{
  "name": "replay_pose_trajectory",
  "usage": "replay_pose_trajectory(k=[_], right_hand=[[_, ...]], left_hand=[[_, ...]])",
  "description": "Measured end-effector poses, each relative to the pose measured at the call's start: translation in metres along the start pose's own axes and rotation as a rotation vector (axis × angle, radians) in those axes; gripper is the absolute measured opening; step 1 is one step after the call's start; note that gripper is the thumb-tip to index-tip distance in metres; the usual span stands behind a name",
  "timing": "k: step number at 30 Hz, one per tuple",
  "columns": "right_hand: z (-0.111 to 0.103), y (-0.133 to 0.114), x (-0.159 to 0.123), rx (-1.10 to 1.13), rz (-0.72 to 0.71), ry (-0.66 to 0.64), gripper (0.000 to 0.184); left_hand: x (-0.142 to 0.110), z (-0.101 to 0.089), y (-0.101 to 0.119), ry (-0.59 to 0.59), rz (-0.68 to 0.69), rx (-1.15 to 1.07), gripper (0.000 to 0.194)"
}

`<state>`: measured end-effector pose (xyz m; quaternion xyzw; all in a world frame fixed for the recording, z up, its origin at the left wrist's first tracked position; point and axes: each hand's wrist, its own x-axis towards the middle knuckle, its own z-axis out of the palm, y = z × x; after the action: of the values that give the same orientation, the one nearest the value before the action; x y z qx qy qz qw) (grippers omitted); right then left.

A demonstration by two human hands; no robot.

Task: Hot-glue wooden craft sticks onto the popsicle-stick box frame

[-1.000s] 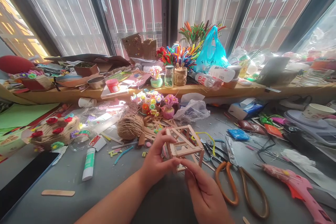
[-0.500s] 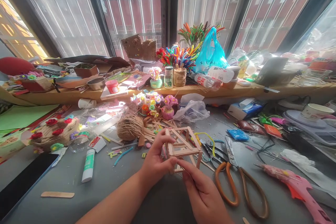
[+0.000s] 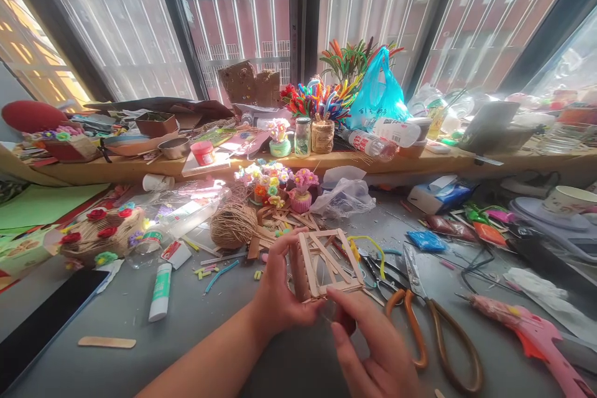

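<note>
A small open frame box of wooden craft sticks [image 3: 326, 264] is held just above the grey table [image 3: 196, 329], tipped so its open side faces me. My left hand [image 3: 280, 289] grips its left side, thumb at the near edge and fingers curled over the top. My right hand [image 3: 373, 351] is under its near right corner, fingers loosely spread, the index tip touching the bottom edge.
Orange-handled scissors [image 3: 429, 336] and a pink glue gun [image 3: 532, 336] lie to the right. A ball of twine [image 3: 233, 226], loose craft sticks [image 3: 280, 221], a glue stick [image 3: 161, 291] and a single stick [image 3: 107, 342] lie left. A crowded shelf [image 3: 140, 168] runs behind.
The frame box has been turned and tilted so that its open face points up toward me. My right hand has slid lower, from the front edge to beneath the near corner.
</note>
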<state>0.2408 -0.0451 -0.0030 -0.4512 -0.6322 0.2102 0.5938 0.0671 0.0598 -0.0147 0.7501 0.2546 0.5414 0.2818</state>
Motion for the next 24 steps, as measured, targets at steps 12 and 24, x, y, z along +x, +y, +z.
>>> replay_pose_trajectory(k=[12, 24], right_hand=[[0.007, 0.006, -0.011, 0.072, 0.11, -0.071, 0.038], [-0.002, 0.001, -0.009, 0.054, 0.176, 0.026, 0.03]], left_hand=[[0.004, 0.0, 0.004, -0.015, 0.072, 0.011, 0.094], [0.022, -0.007, 0.007, 0.382, -0.577, -0.632, 0.05]])
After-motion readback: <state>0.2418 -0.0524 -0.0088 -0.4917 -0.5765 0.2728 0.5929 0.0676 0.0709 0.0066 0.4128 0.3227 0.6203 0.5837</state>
